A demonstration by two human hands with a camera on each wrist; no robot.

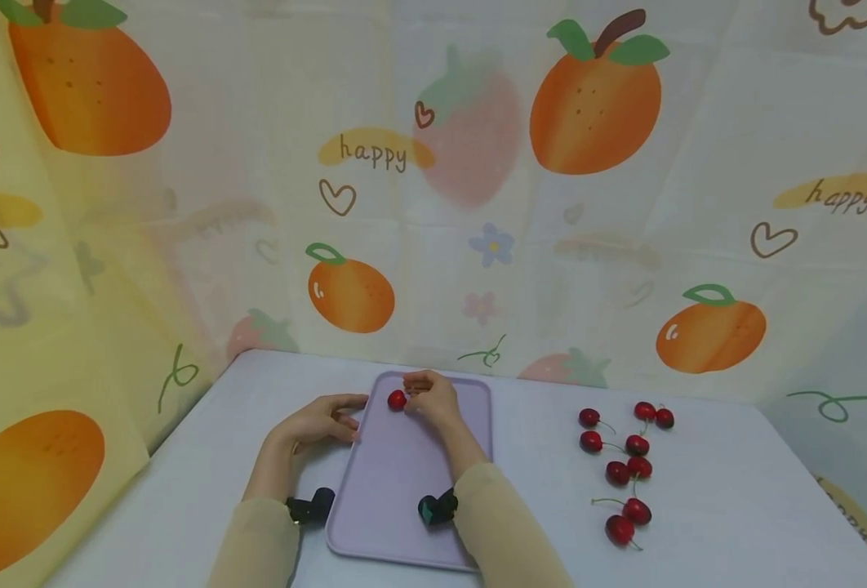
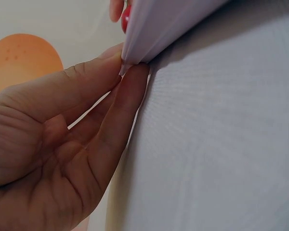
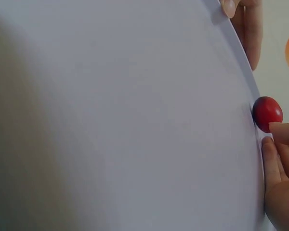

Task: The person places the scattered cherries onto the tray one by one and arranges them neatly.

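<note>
Mid-frame, the left hand [image 1: 322, 420] is pinching the tray [image 1: 397, 486], the right hand [image 1: 436, 400], grip unclear, touching a probably slick, side-graspable cherry [image 1: 396, 400].

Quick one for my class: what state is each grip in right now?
Left grip: holding the purple tray by its edge.
Right grip: at the lone cherry on the tray; whether it holds it cannot be told.

Head cam looks fwd/down over table [image 1: 536, 506], farthest off. Wrist cams v. close on L hand [image 2: 62, 130] & R hand [image 3: 285, 166]; both catch tray [image 1: 397, 490] & cherry [image 3: 266, 113]
</note>
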